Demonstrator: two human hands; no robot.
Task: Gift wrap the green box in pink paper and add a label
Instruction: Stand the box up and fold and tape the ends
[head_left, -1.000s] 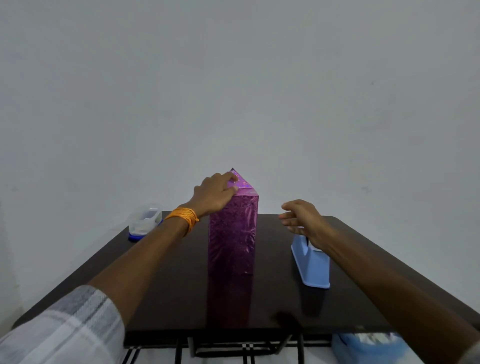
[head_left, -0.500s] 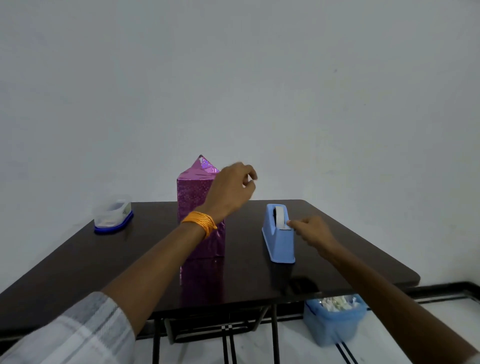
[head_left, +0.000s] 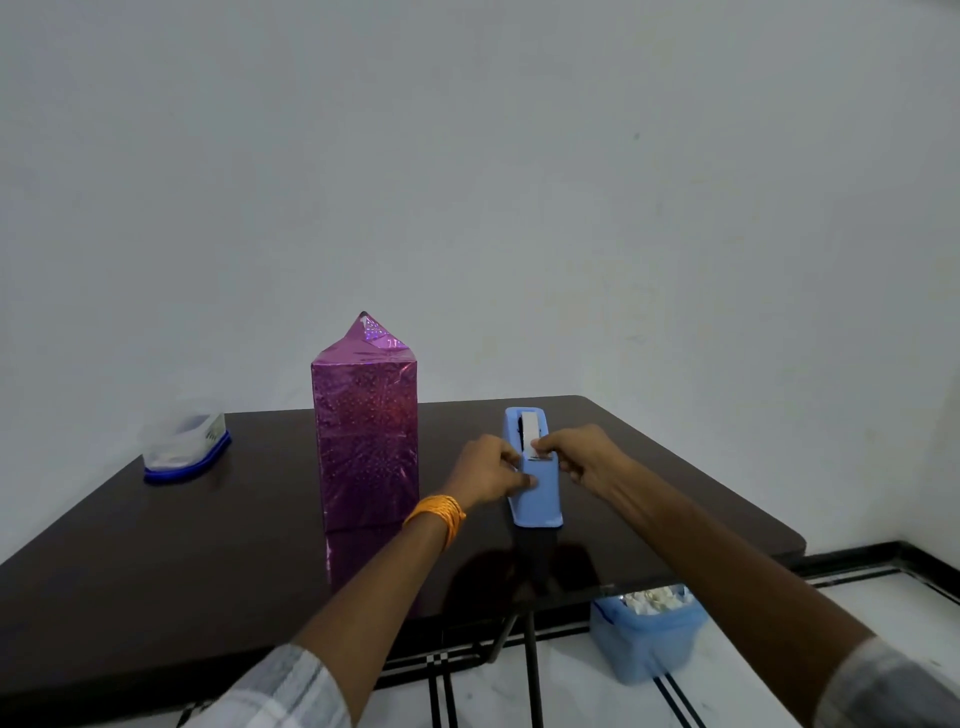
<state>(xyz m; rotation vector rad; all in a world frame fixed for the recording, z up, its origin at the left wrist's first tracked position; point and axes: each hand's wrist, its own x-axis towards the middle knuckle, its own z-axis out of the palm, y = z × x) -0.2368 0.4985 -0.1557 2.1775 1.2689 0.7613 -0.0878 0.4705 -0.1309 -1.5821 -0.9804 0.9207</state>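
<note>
Pink-wrapped box (head_left: 365, 441) stands left of fingers (head_left: 508, 458) gripping the tape dispenser (head_left: 543, 500).

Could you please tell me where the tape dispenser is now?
In the head view, the blue tape dispenser stands on the table, right of the pink wrapped box; the left hand holds its side and the right hand pinches its tape.

No writing can be read; the marks on the clear container (head_left: 185, 440) are too small.
</note>
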